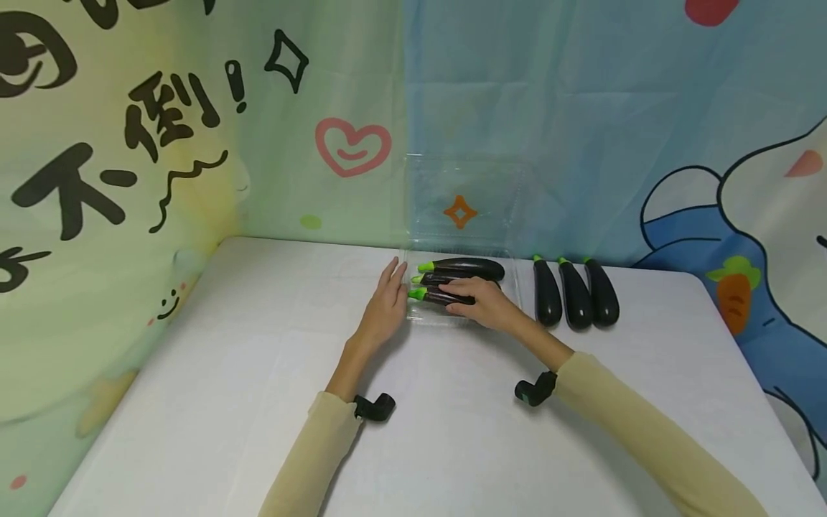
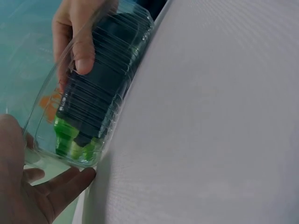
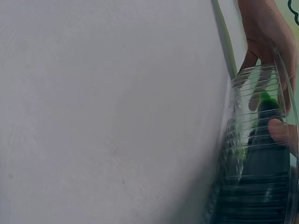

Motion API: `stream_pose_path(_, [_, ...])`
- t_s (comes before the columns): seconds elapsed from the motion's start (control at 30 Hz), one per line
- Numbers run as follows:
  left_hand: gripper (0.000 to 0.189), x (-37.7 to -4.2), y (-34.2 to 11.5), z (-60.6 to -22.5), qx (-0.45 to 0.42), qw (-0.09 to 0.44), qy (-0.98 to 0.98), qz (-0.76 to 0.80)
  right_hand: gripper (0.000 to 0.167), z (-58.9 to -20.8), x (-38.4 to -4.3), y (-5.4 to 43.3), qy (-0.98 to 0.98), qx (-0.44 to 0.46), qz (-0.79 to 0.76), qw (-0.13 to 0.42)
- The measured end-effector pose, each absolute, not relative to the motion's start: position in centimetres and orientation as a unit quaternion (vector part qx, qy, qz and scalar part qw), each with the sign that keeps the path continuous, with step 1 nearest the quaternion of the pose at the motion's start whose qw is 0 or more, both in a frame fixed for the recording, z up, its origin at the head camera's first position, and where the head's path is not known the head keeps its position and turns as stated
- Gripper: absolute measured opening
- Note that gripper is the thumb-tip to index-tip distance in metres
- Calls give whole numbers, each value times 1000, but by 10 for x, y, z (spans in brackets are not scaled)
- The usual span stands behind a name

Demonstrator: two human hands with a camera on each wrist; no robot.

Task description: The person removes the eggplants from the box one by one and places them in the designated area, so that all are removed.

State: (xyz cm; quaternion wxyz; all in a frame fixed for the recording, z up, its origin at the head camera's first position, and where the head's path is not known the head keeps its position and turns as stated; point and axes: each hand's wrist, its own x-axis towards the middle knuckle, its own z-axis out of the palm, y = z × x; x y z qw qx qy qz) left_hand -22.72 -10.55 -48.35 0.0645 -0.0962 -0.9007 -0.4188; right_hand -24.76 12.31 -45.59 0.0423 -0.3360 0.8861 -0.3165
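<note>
A clear plastic box (image 1: 517, 287) with its lid (image 1: 526, 201) raised holds three dark eggplants with green caps, lying side by side. My right hand (image 1: 484, 301) reaches into the box and grips the nearest eggplant (image 1: 433, 296). Behind it lie the middle eggplant (image 1: 429, 278) and the farthest eggplant (image 1: 472, 266). At the box's left end, my left hand (image 1: 385, 309) rests against the wall with its fingers extended. Seen from the left wrist, the right thumb lies over the eggplant at the near rim, and ribbed plastic blurs the contents.
To the right of the box stand three more eggplants in a row: a left one (image 1: 547, 294), a middle one (image 1: 575, 296) and a right one (image 1: 602, 294). A white table (image 1: 226, 373) lies beneath everything. A printed cloth backdrop (image 1: 581, 129) hangs right behind its far edge.
</note>
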Motion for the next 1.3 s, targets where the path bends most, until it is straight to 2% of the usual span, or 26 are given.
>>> stream_pose_path(0.43, [48, -227, -107, -481, -99, 66, -898, -424, 45, -456, -243, 120, 888, -292, -347, -79])
stream_pose_path(0.6, [48, -226, -107, -481, -91, 66, -899, -422, 45, -456, -244, 121, 887, -266, -363, -104])
stream_pose_path(1.07, [48, -223, -107, -478, -88, 51, -902, -419, 46, -441, -233, 120, 875, -192, -423, -137])
stream_pose_path(1.3, [48, -224, -107, -479, -90, 53, -900, -422, 52, -423, -208, 128, 888, -155, -424, -90])
